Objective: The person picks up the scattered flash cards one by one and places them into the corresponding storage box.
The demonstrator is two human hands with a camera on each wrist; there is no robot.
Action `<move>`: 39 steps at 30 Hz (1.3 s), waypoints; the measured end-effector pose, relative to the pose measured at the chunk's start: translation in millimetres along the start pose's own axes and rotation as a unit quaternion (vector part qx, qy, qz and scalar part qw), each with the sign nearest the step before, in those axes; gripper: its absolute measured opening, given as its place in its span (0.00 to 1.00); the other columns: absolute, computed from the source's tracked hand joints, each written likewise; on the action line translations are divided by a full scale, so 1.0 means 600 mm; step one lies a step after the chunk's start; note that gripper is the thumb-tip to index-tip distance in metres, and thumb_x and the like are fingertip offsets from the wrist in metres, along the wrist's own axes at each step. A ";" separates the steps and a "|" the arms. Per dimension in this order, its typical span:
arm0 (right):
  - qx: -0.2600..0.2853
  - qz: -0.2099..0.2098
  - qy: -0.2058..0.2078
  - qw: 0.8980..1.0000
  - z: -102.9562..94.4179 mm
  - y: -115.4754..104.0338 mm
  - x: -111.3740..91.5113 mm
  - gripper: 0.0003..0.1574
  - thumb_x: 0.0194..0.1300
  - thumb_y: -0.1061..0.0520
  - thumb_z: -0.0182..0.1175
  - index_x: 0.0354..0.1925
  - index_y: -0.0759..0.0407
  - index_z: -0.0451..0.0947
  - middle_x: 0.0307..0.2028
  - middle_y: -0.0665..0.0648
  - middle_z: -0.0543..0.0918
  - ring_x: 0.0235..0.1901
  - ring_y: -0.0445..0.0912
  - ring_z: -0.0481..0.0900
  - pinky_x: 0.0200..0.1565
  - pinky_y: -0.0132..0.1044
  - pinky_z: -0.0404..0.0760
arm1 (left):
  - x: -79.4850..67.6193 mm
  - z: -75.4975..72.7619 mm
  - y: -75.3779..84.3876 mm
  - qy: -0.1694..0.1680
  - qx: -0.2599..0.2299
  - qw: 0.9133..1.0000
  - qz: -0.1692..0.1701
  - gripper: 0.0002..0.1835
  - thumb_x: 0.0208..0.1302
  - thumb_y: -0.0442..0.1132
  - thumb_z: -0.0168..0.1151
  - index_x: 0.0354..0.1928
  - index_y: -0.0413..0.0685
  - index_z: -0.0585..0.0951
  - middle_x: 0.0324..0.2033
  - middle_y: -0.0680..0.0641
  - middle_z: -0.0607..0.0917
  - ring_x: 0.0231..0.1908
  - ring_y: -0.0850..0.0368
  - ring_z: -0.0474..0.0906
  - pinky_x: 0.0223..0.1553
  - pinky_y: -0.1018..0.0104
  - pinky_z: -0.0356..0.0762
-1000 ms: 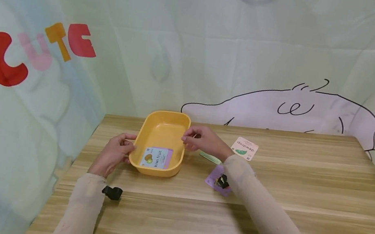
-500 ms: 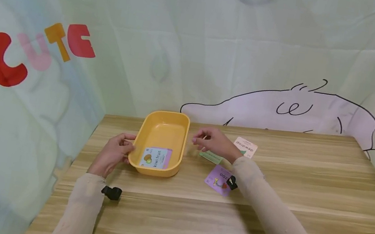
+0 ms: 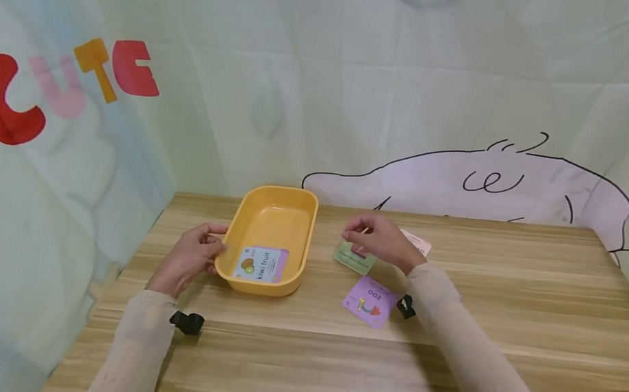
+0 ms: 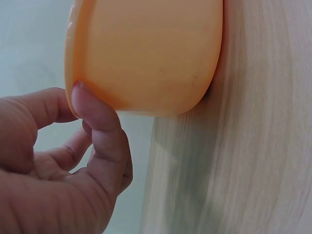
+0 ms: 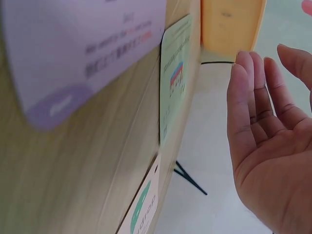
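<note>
A yellow plastic tray [image 3: 274, 227] stands on the wooden table, and a "kiwi fruit" card [image 3: 261, 264] lies at its near end. My left hand [image 3: 188, 258] pinches the tray's left rim between thumb and fingers, as the left wrist view shows up close. To the right, my right hand [image 3: 382, 240] hovers over a green card [image 3: 355, 260], holding nothing, with its fingers loosely bent. It partly hides that card and the pale "dewdrop" card [image 3: 418, 242] behind it. Nearer to me lies a purple "zoo" card [image 3: 370, 301].
The wooden table [image 3: 285, 371] reaches to a printed cloth backdrop [image 3: 284, 80] along its far and left sides. A small black camera piece is worn at each wrist.
My right hand has moved from the tray's right rim rightward to above the green card, uncovering the "zoo" card. My left hand and the tray stay in place.
</note>
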State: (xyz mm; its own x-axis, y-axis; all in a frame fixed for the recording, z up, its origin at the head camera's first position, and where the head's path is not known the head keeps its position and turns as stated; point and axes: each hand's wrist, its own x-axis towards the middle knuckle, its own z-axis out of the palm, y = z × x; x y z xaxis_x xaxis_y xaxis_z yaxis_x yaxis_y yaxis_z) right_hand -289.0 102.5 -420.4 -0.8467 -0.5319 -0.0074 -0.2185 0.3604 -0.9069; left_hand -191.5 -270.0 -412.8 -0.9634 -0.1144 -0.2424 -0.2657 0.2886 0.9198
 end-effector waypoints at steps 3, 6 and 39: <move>-0.006 0.003 0.006 1.000 -0.008 0.003 -0.005 0.09 0.71 0.55 0.64 0.44 0.60 0.82 0.43 0.63 0.83 0.41 0.57 0.83 0.43 0.47 0.86 | 0.000 0.000 0.000 0.000 -0.001 1.000 0.000 0.22 0.76 0.34 0.53 0.68 0.40 0.70 0.42 0.45 0.74 0.30 0.57 0.77 0.28 0.69 0.79; -0.003 0.009 0.010 1.000 -0.015 0.006 -0.008 0.09 0.71 0.55 0.64 0.44 0.61 0.81 0.43 0.61 0.82 0.41 0.56 0.82 0.45 0.47 0.86 | 0.001 0.000 0.000 0.000 0.000 1.000 -0.002 0.22 0.76 0.34 0.53 0.68 0.40 0.69 0.43 0.45 0.74 0.30 0.57 0.76 0.28 0.69 0.79; -0.066 0.050 0.079 0.993 -0.068 0.037 -0.034 0.13 0.70 0.56 0.65 0.49 0.62 0.80 0.44 0.60 0.81 0.42 0.51 0.79 0.46 0.46 0.85 | 0.006 -0.002 -0.003 0.001 0.003 1.000 0.001 0.23 0.75 0.34 0.53 0.69 0.40 0.69 0.44 0.45 0.74 0.33 0.57 0.77 0.30 0.66 0.81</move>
State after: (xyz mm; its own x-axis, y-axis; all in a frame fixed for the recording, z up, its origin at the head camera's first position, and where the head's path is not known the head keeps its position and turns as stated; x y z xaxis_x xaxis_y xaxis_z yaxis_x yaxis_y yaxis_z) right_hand -296.2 152.9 -423.3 -0.9305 -0.3657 -0.0199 -0.1816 0.5078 -0.8421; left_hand -194.6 -272.1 -415.3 -0.9638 -0.1167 -0.2398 -0.2641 0.2941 0.9185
